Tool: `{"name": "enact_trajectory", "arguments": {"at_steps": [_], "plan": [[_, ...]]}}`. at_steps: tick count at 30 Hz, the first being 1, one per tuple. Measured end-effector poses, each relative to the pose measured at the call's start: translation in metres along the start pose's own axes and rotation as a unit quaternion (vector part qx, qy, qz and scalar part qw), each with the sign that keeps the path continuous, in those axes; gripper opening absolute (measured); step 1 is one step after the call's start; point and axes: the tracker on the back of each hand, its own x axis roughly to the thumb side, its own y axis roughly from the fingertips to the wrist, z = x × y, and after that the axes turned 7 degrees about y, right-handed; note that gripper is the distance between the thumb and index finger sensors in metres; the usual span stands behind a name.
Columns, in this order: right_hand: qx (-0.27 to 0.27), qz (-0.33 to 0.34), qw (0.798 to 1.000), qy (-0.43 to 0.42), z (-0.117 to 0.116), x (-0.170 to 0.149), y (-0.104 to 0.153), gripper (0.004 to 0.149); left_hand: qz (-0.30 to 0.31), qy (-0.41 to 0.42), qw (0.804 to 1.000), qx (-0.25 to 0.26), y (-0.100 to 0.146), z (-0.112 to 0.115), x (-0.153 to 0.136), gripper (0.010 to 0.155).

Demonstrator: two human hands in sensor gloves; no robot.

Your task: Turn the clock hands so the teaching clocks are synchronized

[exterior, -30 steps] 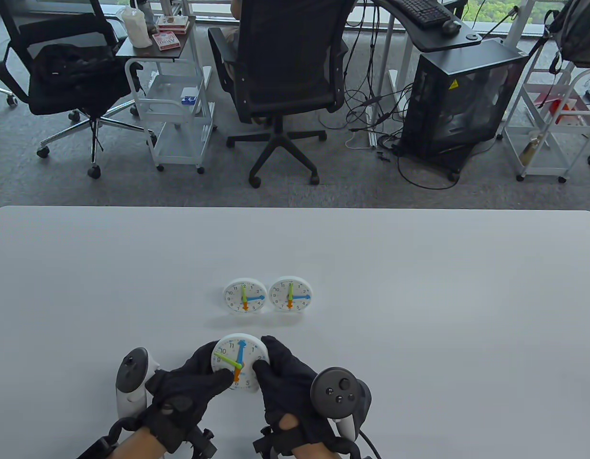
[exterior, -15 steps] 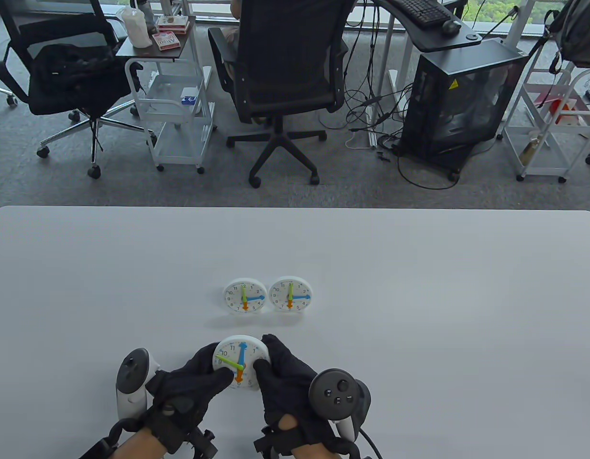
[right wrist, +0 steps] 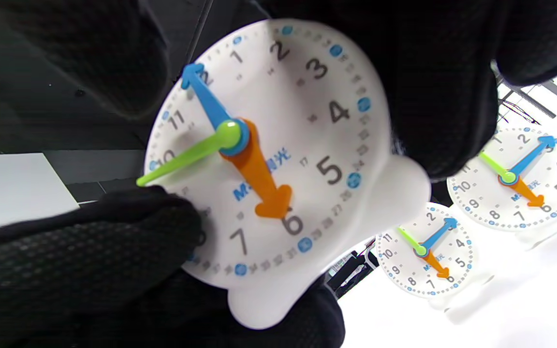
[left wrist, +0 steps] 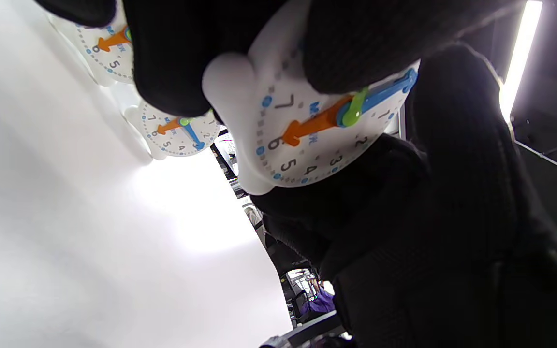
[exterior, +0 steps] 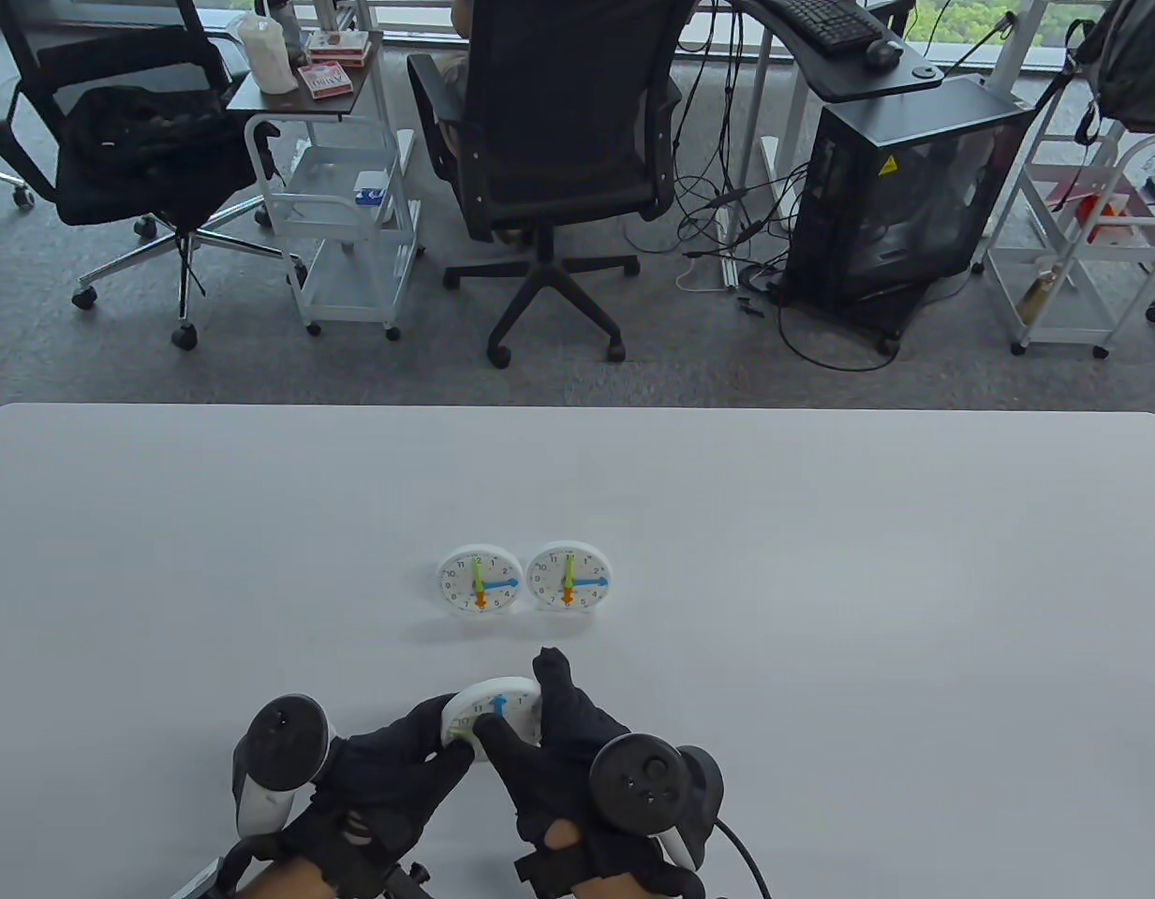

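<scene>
We hold the white teaching clock (right wrist: 278, 159) above the near worktop (exterior: 821, 562), left hand (exterior: 390, 777) and right hand (exterior: 549, 749) each closing its grip on the rim. Blue hand near 12, orange at 6, green near 10. Its blue face lettering is unreadable.

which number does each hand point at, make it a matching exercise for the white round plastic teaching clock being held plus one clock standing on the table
Held white round plastic teaching clock:
1. wide blue arrow hand
2. thin green hand
3. orange arrow hand
Left standing clock:
4. its blue arrow hand

a. 6
b. 3
c. close to 10
d. close to 12

Pairs: 1-d, 2-c, 3-a, 4-b
</scene>
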Motion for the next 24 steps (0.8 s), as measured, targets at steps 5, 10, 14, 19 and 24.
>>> {"name": "enact_trajectory", "arguments": {"at_steps": [5, 10, 14, 19, 24], "plan": [[-0.001, 0.0, 1.0, 0.007, 0.0004, 0.0001, 0.0001, 0.094, 0.004, -0.009, 1.0, -0.004, 0.001, 0.0025, 0.0015, 0.052], [-0.005, -0.002, 1.0, 0.01, 0.0009, -0.0004, -0.0002, 0.09, 0.008, -0.021, 1.0, -0.009, 0.0014, 0.0042, 0.0026, 0.052], [-0.009, -0.002, 1.0, 0.008, 0.0015, -0.0005, 0.0, 0.089, 0.007, -0.015, 1.0, -0.009, 0.0018, 0.0044, 0.0027, 0.052], [-0.012, -0.001, 1.0, 0.006, 0.002, -0.0008, -0.0001, 0.087, 0.005, -0.011, 1.0, -0.009, 0.0018, 0.0047, 0.0035, 0.052], [-0.017, 0.0, 1.0, 0.002, 0.0032, -0.0016, -0.0003, 0.085, 0.004, -0.003, 1.0, -0.009, 0.0018, 0.005, 0.0038, 0.052]]}}
